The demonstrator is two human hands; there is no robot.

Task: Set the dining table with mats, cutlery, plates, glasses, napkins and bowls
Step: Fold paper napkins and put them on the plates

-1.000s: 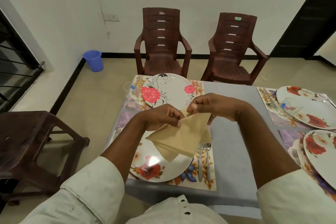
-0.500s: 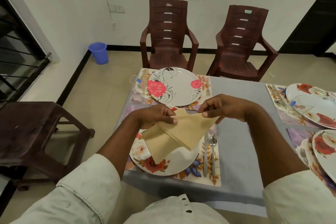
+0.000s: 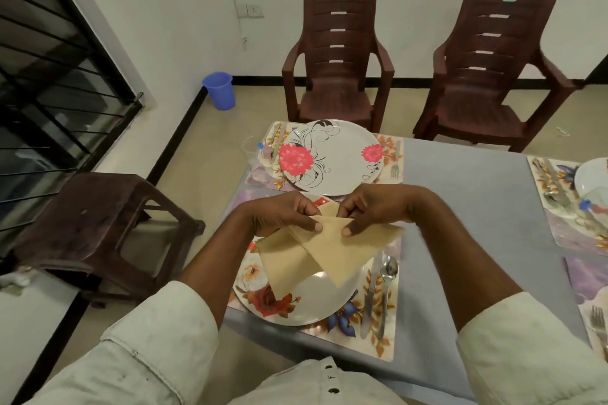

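Note:
A tan napkin (image 3: 329, 250), folded into overlapping triangles, hangs just above the near flowered plate (image 3: 312, 302). My left hand (image 3: 283, 217) pinches its top left fold and my right hand (image 3: 371, 207) pinches its top right fold, thumbs on the near face. The plate sits on a floral mat (image 3: 385, 348) with a knife (image 3: 368, 299) and a spoon (image 3: 388, 286) along its right side. Beyond it lies a second plate (image 3: 332, 158) with pink flowers on its own mat, a fork (image 3: 395, 159) to its right and a clear glass (image 3: 251, 151) to its left.
The grey table (image 3: 460, 207) carries more mats, plates and cutlery at the right edge (image 3: 572, 200). Two brown plastic chairs (image 3: 335, 59) stand behind the table. A dark stool (image 3: 98, 217) is close on the left, and a blue bucket (image 3: 218, 89) stands by the wall.
My hands have drawn closer together on the napkin's top, and the folded flaps now overlap more. The view has tilted down and shifted slightly.

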